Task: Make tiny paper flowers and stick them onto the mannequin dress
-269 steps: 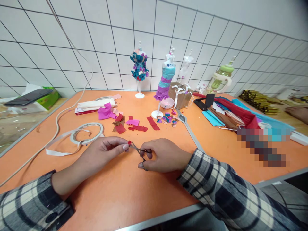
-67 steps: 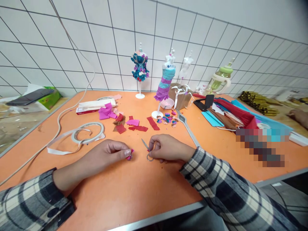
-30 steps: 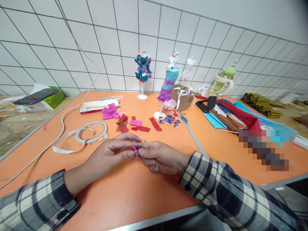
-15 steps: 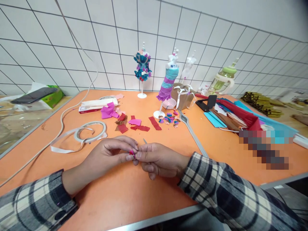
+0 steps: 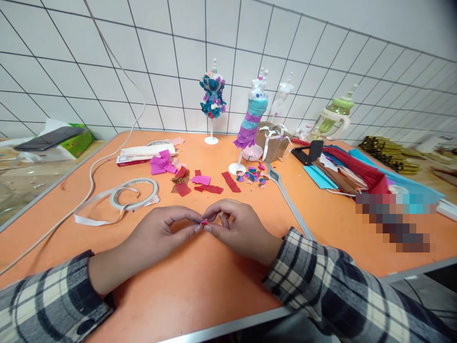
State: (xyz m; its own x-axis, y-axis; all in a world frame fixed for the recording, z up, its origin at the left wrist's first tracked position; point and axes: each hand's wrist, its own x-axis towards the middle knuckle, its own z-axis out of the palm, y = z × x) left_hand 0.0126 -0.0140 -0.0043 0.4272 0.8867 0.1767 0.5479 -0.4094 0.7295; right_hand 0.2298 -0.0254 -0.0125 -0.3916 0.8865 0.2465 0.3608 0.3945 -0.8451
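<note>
Above the front of the orange table (image 5: pixel 171 290), my left hand (image 5: pixel 157 231) and my right hand (image 5: pixel 241 231) meet fingertip to fingertip. Both pinch a small pink-and-red paper piece (image 5: pixel 203 222), largely covered by the fingers. Just beyond them lie red paper strips (image 5: pixel 230 182), a pink paper scrap (image 5: pixel 201 180) and brown and red scraps (image 5: pixel 181 182). Several small round coloured paper pieces (image 5: pixel 252 175) are gathered by the white base of a mannequin in a turquoise and purple paper dress (image 5: pixel 253 119).
A tape roll (image 5: pixel 154 195) with a loose tail lies left, near a white cable (image 5: pixel 93 174). Behind stand a mannequin in teal ruffles (image 5: pixel 213 97), a bare white mannequin (image 5: pixel 283 93), a brown bag (image 5: pixel 273 145) and a bottle (image 5: pixel 333 119). Folded coloured paper (image 5: pixel 367 171) lies right.
My right hand has turned and its fingers now arch over the small paper piece. A pointed tip that showed behind that hand is no longer visible. My left hand keeps its pinch.
</note>
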